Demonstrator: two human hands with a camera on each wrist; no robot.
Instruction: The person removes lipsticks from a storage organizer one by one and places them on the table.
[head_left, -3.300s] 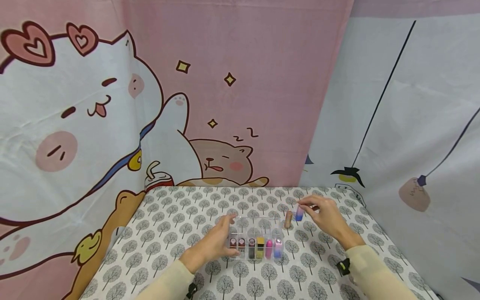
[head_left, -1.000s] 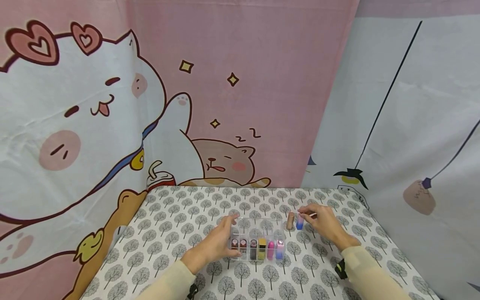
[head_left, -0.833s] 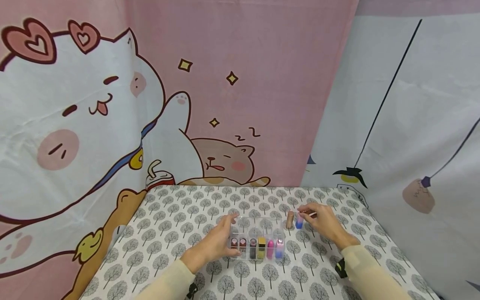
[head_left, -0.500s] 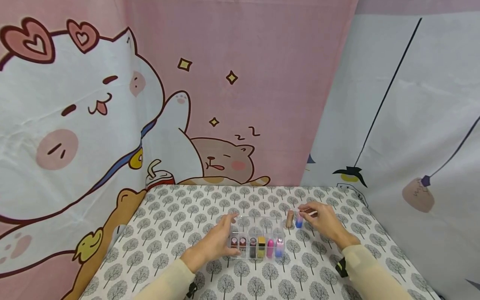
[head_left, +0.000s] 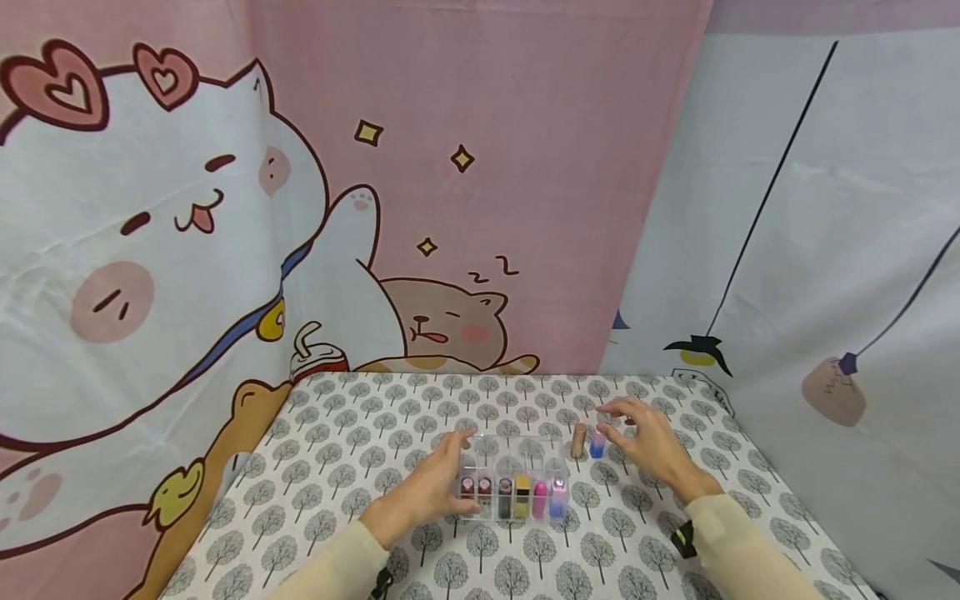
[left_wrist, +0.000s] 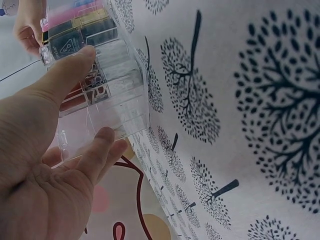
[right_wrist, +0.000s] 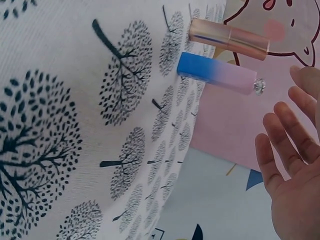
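My left hand [head_left: 431, 479] grips the left end of a clear plastic lipstick organizer [left_wrist: 120, 65], thumb at the front and fingers behind. Several lipsticks stand in the front row: two dark red ones, a black one, a gold-and-black one [head_left: 522, 497], a magenta one [head_left: 539, 500] and a pink-to-blue one [head_left: 558, 497]. On the cloth right of the organizer stands a second pink-to-blue lipstick tube [right_wrist: 216, 72] with a crystal knob on top. Next to it is an upright rose-gold lipstick tube [right_wrist: 230, 38]. My right hand [right_wrist: 295, 155] has its fingers spread just off the knob, holding nothing.
A white tablecloth [head_left: 330, 533] printed with grey trees covers the table. Behind it hangs a pink cartoon-cat backdrop [head_left: 555, 208], with a pale fabric wall [head_left: 787, 275] on the right.
My right hand lowered the pink-to-blue lipstick tube onto the cloth beside the rose-gold one, then let go, its fingers spreading apart. My left hand stays on the organizer.
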